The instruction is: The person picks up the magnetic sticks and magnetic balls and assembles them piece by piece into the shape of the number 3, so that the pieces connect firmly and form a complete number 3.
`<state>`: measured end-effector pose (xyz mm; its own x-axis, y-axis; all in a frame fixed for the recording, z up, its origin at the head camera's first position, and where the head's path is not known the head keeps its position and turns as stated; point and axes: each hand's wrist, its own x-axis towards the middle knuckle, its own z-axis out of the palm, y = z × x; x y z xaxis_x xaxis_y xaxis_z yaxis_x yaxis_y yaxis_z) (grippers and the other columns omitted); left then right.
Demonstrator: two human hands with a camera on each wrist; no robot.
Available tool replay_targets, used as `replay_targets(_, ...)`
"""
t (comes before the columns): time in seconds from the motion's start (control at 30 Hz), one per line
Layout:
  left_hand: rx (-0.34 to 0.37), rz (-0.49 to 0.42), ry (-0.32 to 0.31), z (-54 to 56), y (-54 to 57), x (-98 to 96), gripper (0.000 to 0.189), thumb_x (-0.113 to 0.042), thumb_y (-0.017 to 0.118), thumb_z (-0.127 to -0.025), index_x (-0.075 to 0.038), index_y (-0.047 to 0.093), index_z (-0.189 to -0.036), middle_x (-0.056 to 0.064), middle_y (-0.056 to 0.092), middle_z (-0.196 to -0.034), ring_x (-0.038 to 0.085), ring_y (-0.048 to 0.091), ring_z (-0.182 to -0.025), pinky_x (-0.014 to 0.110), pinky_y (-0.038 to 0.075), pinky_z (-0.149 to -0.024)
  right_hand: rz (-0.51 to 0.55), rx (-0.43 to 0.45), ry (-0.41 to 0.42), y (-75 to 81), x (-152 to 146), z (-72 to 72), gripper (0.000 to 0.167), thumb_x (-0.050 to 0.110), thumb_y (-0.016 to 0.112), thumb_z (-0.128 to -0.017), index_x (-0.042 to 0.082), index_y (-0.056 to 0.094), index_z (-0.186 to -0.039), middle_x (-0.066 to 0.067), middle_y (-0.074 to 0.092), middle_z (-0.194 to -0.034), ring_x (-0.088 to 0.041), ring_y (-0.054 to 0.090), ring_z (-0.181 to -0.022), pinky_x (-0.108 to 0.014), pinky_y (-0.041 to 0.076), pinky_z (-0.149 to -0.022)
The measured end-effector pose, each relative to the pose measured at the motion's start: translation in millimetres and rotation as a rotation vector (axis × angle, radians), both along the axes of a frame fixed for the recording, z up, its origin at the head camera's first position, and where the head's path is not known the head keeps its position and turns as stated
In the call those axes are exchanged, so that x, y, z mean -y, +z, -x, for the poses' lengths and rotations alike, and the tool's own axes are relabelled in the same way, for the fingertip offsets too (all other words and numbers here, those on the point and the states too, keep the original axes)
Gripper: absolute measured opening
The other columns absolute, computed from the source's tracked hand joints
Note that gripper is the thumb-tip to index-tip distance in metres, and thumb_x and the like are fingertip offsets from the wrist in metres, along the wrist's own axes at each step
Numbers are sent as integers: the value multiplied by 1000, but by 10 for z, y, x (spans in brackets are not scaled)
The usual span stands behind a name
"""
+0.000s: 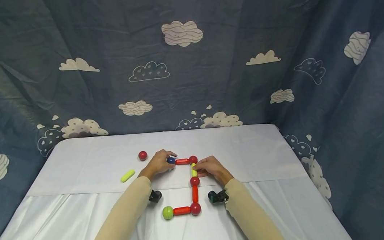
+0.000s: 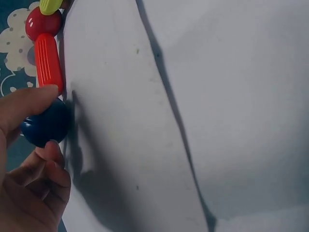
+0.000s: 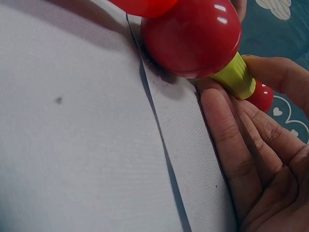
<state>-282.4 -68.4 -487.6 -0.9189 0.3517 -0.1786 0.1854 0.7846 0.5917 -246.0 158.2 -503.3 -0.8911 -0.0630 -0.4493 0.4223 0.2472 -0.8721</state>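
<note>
A chain of balls and rods lies on the white table, bent at two corners. At its far left end is a blue ball, which my left hand pinches between thumb and fingers. A red rod joins that ball to a red ball. My right hand grips the yellow-green rod that runs from this corner toward a middle red ball. Nearer me come another red rod, a corner red ball, a third red rod and a green ball.
Left of my left hand lie a loose red ball and a loose yellow-green rod. A seam crosses the white cloth on the table. Behind it hangs a dark blue curtain with cloud prints.
</note>
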Motion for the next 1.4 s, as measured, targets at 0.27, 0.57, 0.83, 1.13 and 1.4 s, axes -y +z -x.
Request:
replay_targets(0.27, 72, 80, -41, 29, 11, -79, 35, -13, 74, -83, -16, 67, -117, 10, 51, -110, 25, 50, -107, 44, 41, -100, 28, -1, 1, -17, -10, 6, 19, 8, 75, -81, -4, 72, -95, -7, 68, -72, -12, 64, -58, -27, 55, -60)
replay_targets(0.57, 98, 25, -29, 39, 47, -52, 29, -12, 75, -82, -12, 66, -110, 11, 53, -111, 25, 50, -107, 44, 39, -100, 13, -3, 0, 8, 7, -15, 16, 9, 76, -80, -2, 72, -91, -7, 67, -70, -12, 65, -58, -25, 54, -59)
replay_targets(0.83, 86, -16, 7, 11, 71, -23, 35, -16, 77, -81, -14, 65, -113, 11, 56, -112, 26, 51, -107, 45, 41, -99, 3, -5, -7, 8, 9, -17, 16, 9, 76, -80, -2, 72, -91, -7, 67, -71, -12, 65, -59, -26, 55, -60)
replay_targets(1.13, 17, -42, 14, 12, 49, 32, 39, -16, 81, -76, -10, 68, -113, 8, 64, -111, 23, 55, -101, 42, 43, -96, 6, 4, 4, 16, -11, 8, 20, 9, 76, -80, -4, 72, -95, -7, 67, -71, -13, 65, -58, -26, 55, -60)
replay_targets(1.4, -7, -90, 51, 24, 12, 36, 40, -12, 84, -73, -13, 69, -109, 8, 63, -107, 24, 53, -100, 44, 41, -96, 21, 8, -9, 19, -1, 11, 17, 7, 76, -80, -5, 72, -91, -7, 67, -67, -13, 65, -56, -26, 55, -58)
